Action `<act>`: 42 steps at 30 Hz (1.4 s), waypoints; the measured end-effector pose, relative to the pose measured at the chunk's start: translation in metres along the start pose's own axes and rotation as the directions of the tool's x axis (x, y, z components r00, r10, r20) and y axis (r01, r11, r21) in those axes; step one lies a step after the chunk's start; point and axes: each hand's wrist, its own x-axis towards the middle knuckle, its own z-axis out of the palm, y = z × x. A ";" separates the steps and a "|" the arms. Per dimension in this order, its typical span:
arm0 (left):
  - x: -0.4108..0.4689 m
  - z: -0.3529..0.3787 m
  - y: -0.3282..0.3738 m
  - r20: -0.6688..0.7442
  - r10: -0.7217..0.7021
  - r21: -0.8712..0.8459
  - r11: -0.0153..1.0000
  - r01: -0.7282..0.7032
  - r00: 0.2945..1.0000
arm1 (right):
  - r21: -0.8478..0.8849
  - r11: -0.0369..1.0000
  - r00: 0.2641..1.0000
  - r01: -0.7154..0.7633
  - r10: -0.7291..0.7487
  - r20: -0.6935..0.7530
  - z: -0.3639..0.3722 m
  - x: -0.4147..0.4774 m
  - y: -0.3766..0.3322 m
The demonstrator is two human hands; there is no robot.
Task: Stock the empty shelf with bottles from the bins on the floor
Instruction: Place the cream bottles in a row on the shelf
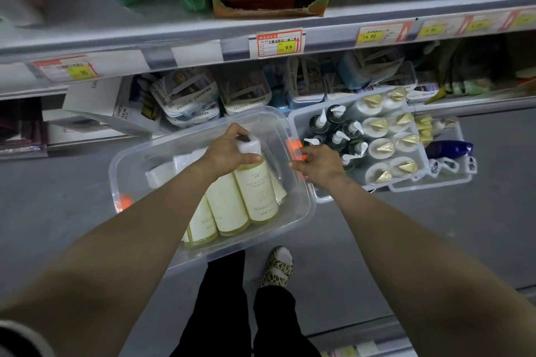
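Note:
A clear plastic bin (139, 153) with orange latches sits on the grey floor and holds several cream-labelled bottles lying side by side. My left hand (232, 148) grips the white cap of the rightmost bottle (258, 194). My right hand (319, 165) pinches the bin's right rim next to the orange latch (294, 149). To its right a second bin (301, 117) holds several dark pump bottles (333, 130) and white bottles with gold caps (385, 148).
Shelves run across the top, with price tags (280, 42) along their edge and boxed goods (191, 98) beneath. A blue bottle (448, 149) lies in a third bin at the far right. My feet (277, 266) stand just behind the clear bin.

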 end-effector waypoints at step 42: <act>-0.236 -0.354 0.376 -0.486 0.819 0.380 0.512 -0.770 0.305 | 0.341 0.451 0.548 0.825 -0.786 -0.286 -0.199 -0.168 -0.427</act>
